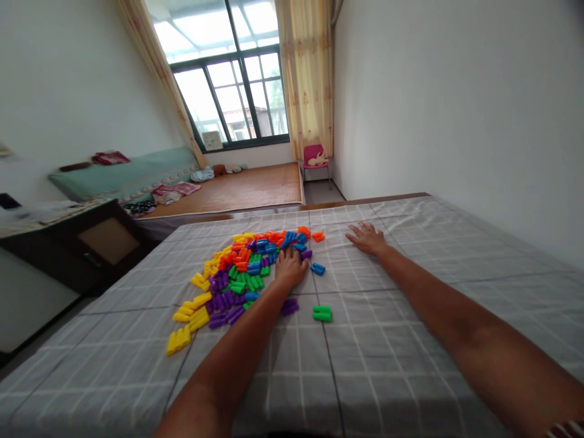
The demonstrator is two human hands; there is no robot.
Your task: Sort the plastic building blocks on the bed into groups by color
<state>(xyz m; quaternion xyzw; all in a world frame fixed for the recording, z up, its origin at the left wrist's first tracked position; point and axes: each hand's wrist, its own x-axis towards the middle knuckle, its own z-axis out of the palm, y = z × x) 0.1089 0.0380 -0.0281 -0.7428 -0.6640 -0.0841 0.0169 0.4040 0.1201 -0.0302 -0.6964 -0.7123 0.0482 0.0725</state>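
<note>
A heap of small plastic building blocks in yellow, orange, blue, green and purple lies spread over a grey checked cloth (378, 340). My left hand (291, 267) rests on the right side of the heap, fingers spread, touching blocks beside a purple block (306, 254). Just right of it sits a loose blue block (318, 269), and nearer to me a green block (322, 313). My right hand (366, 238) lies flat on the cloth with its fingers apart, away from the blocks. An orange block (318, 236) is the closest piece to it. Yellow blocks (179, 340) form the heap's left edge.
Beyond the cloth's far edge stands a low bed (246, 188) with clothes on it. A dark cabinet (104, 243) is at the left. A pink chair (314, 156) stands under the curtain (306, 79), and a white wall (456, 109) runs along the right.
</note>
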